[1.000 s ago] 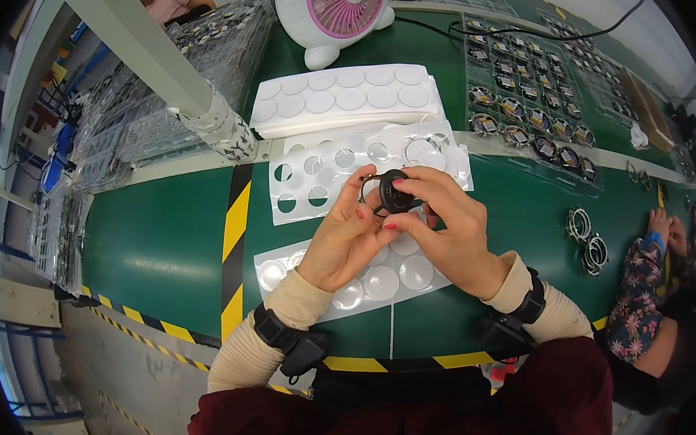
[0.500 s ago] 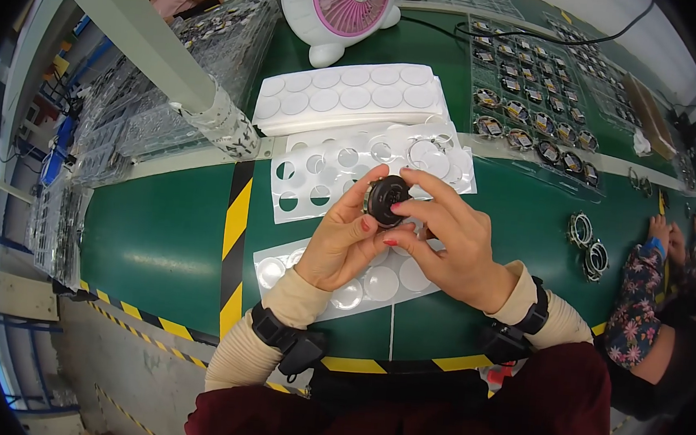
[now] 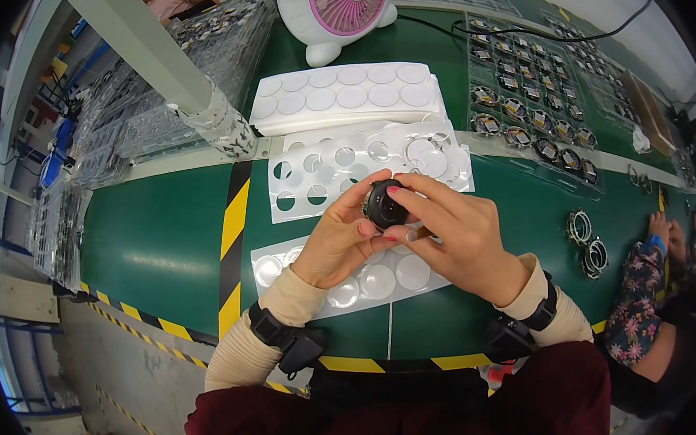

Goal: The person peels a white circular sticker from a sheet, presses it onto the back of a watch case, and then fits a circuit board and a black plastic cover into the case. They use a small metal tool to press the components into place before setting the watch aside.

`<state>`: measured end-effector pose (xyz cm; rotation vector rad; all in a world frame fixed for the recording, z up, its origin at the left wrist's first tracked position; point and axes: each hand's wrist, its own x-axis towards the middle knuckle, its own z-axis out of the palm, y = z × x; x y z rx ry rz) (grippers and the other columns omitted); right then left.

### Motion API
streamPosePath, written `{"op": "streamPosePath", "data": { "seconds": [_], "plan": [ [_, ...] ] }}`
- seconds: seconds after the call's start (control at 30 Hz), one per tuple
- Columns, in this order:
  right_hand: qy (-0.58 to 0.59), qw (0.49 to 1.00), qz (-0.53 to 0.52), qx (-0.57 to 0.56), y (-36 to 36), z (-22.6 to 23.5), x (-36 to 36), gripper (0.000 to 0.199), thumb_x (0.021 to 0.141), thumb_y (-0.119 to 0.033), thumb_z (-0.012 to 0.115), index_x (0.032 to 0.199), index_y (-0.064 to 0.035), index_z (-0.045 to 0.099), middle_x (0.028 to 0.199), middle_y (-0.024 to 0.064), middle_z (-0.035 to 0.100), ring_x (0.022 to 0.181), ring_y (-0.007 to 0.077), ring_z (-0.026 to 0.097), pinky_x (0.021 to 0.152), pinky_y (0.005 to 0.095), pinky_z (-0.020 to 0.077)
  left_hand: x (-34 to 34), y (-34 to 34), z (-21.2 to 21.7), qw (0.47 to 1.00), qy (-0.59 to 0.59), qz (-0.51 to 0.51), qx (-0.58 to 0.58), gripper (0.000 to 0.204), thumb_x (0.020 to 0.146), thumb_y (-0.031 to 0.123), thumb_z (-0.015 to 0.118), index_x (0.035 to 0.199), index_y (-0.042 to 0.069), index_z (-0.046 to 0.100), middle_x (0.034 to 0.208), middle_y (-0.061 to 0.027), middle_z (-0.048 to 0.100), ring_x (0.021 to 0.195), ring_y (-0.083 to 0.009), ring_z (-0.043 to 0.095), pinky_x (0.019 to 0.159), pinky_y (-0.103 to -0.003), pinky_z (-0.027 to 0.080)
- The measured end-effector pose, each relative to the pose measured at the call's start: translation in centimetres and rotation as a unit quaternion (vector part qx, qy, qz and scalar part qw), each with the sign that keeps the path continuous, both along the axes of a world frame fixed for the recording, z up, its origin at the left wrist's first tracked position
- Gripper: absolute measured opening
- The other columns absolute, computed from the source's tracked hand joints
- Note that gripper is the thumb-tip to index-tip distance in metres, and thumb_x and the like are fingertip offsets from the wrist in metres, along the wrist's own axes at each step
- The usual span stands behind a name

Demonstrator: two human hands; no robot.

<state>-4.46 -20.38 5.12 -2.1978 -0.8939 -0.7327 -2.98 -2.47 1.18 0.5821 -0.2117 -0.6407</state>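
A round black watch case [image 3: 385, 204] with a metallic edge is held up over the bench's sticker sheets. My left hand [image 3: 341, 237] is closed around its left and lower side, thumb and fingers on the rim. From the right, my right hand [image 3: 457, 238] grips it too, the index fingertip on its dark face near the top and the thumb at its lower edge. Below the hands lies a sheet of round clear stickers [image 3: 377, 281]. Just beyond is a white sheet with punched-out holes [image 3: 317, 192], some round pieces loose on it.
A stack of white sticker sheets [image 3: 320, 99] lies behind, near a pink and white fan [image 3: 348, 5]. Trays of round watch parts [image 3: 529, 93] stand at the right, with metal rings [image 3: 596, 259] nearer. A post [image 3: 146, 34] rises at left. A co-worker's floral sleeve [image 3: 634, 301] reaches in at right.
My right index finger has shifted up across the watch case's face to near its top edge. The case is turned slightly; my left hand stays on it.
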Motion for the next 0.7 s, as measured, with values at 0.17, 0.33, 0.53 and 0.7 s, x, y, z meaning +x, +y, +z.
{"op": "streamPosePath", "data": {
  "seconds": [0.17,0.33,0.53,0.7],
  "plan": [
    [0.022,1.0,-0.001,0.001,0.0,0.0,0.0,0.042,0.059,0.0,0.069,0.1,-0.0015,0.059,0.099,0.0117,0.06,0.062,0.0167,0.062,0.051,0.0245,0.0486,0.2,0.0,0.2,0.998,-0.032,0.025,0.054,0.067,0.072,0.012,0.069,0.13,0.009,0.035,0.117,-0.0085,0.048,0.106,-0.0236,0.052,0.087,-0.035,0.047],
    [0.098,0.991,-0.005,0.089,0.4,0.2,-0.1,0.037,0.066,0.001,0.066,0.102,-0.0007,0.058,0.093,0.0081,0.061,0.068,0.0138,0.061,0.052,0.0222,0.0477,0.2,-0.4,0.2,0.99,-0.073,0.069,0.098,0.069,0.072,0.016,0.07,0.13,0.009,0.034,0.117,-0.0081,0.048,0.104,-0.0212,0.052,0.085,-0.034,0.049],
    [0.495,0.8,0.092,0.326,-1.1,0.7,1.0,0.03,0.074,0.0,0.062,0.103,-0.0003,0.057,0.094,0.0062,0.059,0.072,0.0099,0.057,0.055,0.0199,0.0454,0.1,-0.3,0.7,0.995,-0.033,0.043,0.089,0.073,0.071,0.018,0.071,0.131,0.009,0.031,0.117,-0.0084,0.048,0.103,-0.0208,0.053,0.088,-0.037,0.047],
    [0.424,0.856,0.104,0.277,-0.4,-0.3,0.4,0.028,0.075,0.001,0.062,0.103,-0.0003,0.058,0.099,0.0078,0.058,0.067,0.0064,0.052,0.056,0.0184,0.0424,-0.2,-0.4,0.0,0.998,-0.025,0.032,0.058,0.068,0.075,0.012,0.066,0.132,0.009,0.03,0.119,-0.0091,0.047,0.104,-0.0217,0.053,0.088,-0.037,0.047]
  ]
}}
